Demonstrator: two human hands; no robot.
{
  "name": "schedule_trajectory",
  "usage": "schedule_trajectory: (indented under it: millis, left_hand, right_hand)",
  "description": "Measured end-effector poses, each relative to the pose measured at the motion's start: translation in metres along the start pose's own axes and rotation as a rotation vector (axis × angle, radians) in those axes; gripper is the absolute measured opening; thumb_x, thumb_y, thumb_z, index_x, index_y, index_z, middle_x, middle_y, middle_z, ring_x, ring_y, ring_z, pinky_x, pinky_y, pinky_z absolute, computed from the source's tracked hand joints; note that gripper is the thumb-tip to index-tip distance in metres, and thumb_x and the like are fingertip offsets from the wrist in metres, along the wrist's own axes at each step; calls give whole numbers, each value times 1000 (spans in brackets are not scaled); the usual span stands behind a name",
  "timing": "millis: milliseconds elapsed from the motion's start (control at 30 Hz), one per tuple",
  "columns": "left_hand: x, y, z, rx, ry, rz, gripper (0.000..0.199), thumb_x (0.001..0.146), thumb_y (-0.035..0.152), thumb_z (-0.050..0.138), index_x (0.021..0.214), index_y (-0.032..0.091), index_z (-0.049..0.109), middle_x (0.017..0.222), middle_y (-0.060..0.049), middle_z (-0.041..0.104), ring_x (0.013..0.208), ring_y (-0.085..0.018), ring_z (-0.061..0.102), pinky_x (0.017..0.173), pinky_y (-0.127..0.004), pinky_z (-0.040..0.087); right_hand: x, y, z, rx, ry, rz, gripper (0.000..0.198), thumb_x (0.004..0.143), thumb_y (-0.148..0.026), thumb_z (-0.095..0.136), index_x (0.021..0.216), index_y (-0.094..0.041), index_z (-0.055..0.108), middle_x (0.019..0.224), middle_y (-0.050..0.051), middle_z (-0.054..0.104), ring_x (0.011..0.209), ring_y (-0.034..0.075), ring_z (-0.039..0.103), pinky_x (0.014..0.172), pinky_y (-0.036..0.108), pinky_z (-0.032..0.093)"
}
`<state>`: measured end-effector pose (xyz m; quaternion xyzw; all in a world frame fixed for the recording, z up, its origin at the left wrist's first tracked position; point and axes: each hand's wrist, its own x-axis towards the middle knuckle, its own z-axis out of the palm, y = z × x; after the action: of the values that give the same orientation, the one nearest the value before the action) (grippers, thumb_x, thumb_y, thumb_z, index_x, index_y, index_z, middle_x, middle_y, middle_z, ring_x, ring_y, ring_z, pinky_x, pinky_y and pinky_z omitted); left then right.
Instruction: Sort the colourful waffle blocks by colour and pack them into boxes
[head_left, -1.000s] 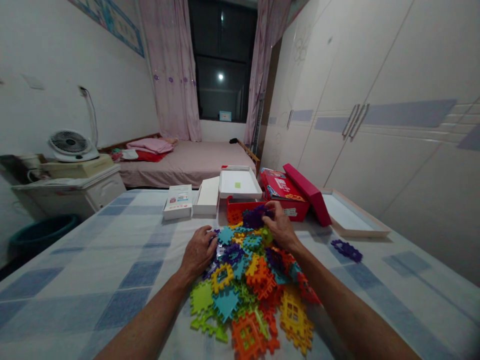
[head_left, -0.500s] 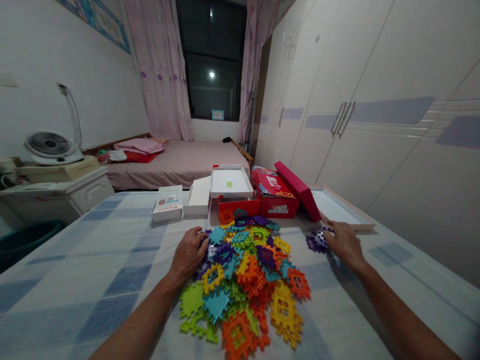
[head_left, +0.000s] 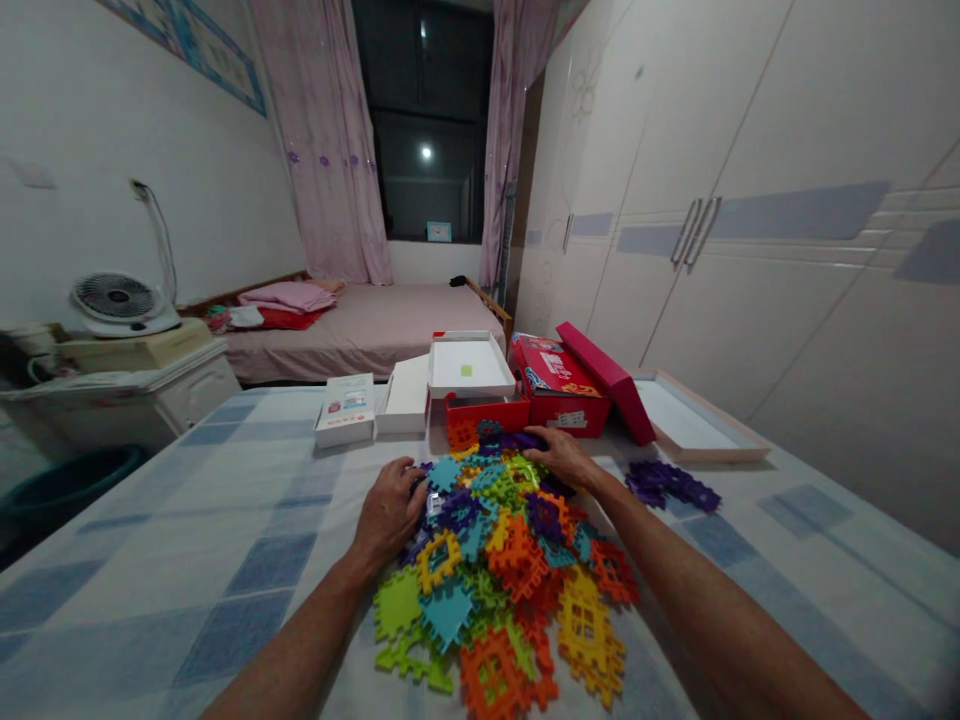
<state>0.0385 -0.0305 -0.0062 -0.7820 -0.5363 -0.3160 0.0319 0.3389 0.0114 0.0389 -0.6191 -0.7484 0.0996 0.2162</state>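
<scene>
A heap of plastic interlocking building pieces [head_left: 517, 560] in orange, yellow, green, blue and purple lies on the checked cloth in front of me. Resting against the heap's left edge, my left hand [head_left: 390, 508] has its fingers loosely apart and touches pieces there; it does not appear to grip any. My right hand [head_left: 562, 458] reaches over the back of the heap, with thumb and fingers closed at a purple building piece [head_left: 514, 441]. Its fingertips partly cover that piece. Apart from the heap, several purple pieces [head_left: 671, 485] lie together on the right.
Behind the heap stand an open red box [head_left: 487, 412] with a white tray [head_left: 471, 365] on it, two white boxes [head_left: 345, 412], and a larger red box [head_left: 566, 405] with a leaning red lid [head_left: 607, 380]. A shallow white lid [head_left: 697, 415] lies far right.
My right hand has left the purple pieces on the right and moved left to the back of the heap. That purple group now shows uncovered. My left hand stays at the heap's edge.
</scene>
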Motion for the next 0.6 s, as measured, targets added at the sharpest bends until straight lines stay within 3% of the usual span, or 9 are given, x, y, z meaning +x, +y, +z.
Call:
schedule_trajectory:
  millis: [167, 300, 400, 600]
  left_hand:
    - [1, 2, 0, -4, -3, -9, 26, 87, 28, 43, 94, 16, 66, 110, -12, 59, 106, -24, 54, 94, -41, 46]
    - [0, 3, -1, 0, -1, -18, 25, 87, 28, 44, 94, 17, 66, 111, -12, 59, 107, -24, 54, 94, -41, 45]
    - [0, 3, 0, -3, 0, -18, 25, 87, 28, 44, 94, 16, 65, 111, -12, 58, 107, -24, 53, 95, -40, 45]
    - [0, 2, 1, -14, 12, -14, 25, 87, 28, 44, 93, 17, 65, 110, -12, 58, 106, -24, 53, 94, -41, 45]
  right_hand:
    - [-9, 7, -5, -14, 68, 40, 37, 91, -42, 37, 109, -21, 61, 96, 8, 67, 90, 20, 61, 75, 28, 40]
    - [-7, 17, -10, -26, 187, 161, 35, 91, -39, 34, 87, -18, 61, 75, 10, 64, 75, 22, 61, 66, 29, 38]
    - [-1, 16, -15, 12, 262, 207, 35, 91, -37, 30, 85, -18, 58, 73, 9, 63, 73, 21, 59, 65, 29, 37]
    - [-5, -9, -20, 165, 219, 85, 28, 84, -30, 36, 92, -19, 60, 86, 4, 66, 82, 17, 59, 72, 26, 41]
